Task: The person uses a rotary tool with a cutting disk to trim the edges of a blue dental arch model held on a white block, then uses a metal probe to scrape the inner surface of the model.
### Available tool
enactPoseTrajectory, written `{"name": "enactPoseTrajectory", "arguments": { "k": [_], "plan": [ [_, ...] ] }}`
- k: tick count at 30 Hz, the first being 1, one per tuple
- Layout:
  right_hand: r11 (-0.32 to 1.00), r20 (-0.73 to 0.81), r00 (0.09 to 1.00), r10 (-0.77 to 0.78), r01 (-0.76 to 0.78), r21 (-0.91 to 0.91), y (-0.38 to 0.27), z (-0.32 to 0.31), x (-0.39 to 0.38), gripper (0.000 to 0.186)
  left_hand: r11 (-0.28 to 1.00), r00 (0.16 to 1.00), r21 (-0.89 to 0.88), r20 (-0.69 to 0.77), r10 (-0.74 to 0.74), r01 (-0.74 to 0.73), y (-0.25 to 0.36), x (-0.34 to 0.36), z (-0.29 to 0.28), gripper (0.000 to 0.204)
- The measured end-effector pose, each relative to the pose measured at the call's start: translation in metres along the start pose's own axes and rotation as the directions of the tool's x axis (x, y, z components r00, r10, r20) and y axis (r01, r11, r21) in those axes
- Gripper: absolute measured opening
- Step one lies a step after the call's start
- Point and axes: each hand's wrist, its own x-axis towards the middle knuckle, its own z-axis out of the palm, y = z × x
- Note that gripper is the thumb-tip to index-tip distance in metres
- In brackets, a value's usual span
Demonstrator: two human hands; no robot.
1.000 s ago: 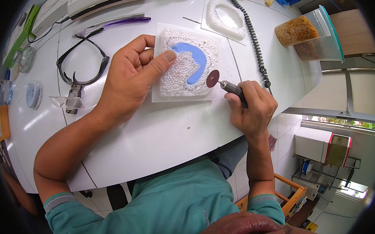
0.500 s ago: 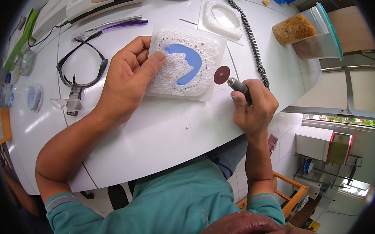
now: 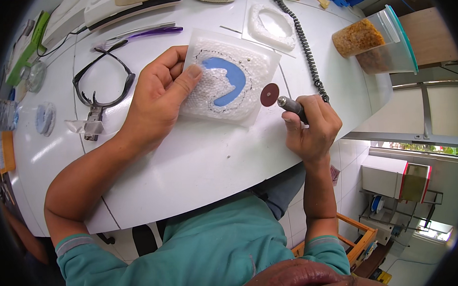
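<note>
My left hand (image 3: 160,92) pinches the left edge of a square clear plastic sheet (image 3: 264,65), thumb on top and fingers behind. White bead-like bumps fill its middle, around a curved blue shape (image 3: 236,84) ringed by a dashed dark pen line. In my right hand (image 3: 316,126) is a dark rotary handpiece (image 3: 293,108), gripped like a pen. A round brown cutting disc (image 3: 270,94) is mounted on its tip, right at the sheet's right edge. Whether disc and sheet touch, I cannot tell.
Black-framed glasses (image 3: 129,86) with a clip-on part lie left of my hand. Behind the sheet are a white cut-out piece (image 3: 272,28) and a coiled black cord (image 3: 309,52). A clear tub of orange-brown granules (image 3: 360,37) stands far right. A purple-handled tool (image 3: 152,32) lies far left.
The sheet has tilted slightly, its lower right corner shifting a little toward me. The disc now sits closer to the sheet's edge. Both hands keep their grips.
</note>
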Motion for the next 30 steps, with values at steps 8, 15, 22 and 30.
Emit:
{"name": "enactPoseTrajectory", "arguments": {
  "k": [8, 15, 22, 30],
  "plan": [
    [0.996, 0.006, 0.996, -0.089, 0.089, 0.0, 0.012, -0.002, 0.005, 0.061, 0.994, 0.999, 0.103, 0.015, -0.039, 0.037, 0.007, 0.002, -0.001, 0.043],
    [0.991, 0.076, 0.988, -0.135, 0.134, 0.026, 0.007, 0.002, 0.004, 0.063, 0.981, 0.994, 0.18, 0.058, -0.089, 0.078, 0.01, 0.004, -0.004, 0.045],
    [0.992, 0.089, 0.988, -0.129, 0.128, 0.021, 0.004, 0.004, 0.006, 0.062, 0.982, 0.995, 0.175, 0.048, -0.082, 0.072, 0.008, 0.003, -0.003, 0.045],
    [0.993, 0.113, 0.986, -0.12, 0.121, 0.003, 0.003, 0.002, 0.007, 0.063, 0.987, 0.998, 0.153, 0.015, -0.055, 0.052, 0.008, 0.003, 0.001, 0.042]
  ]
}}
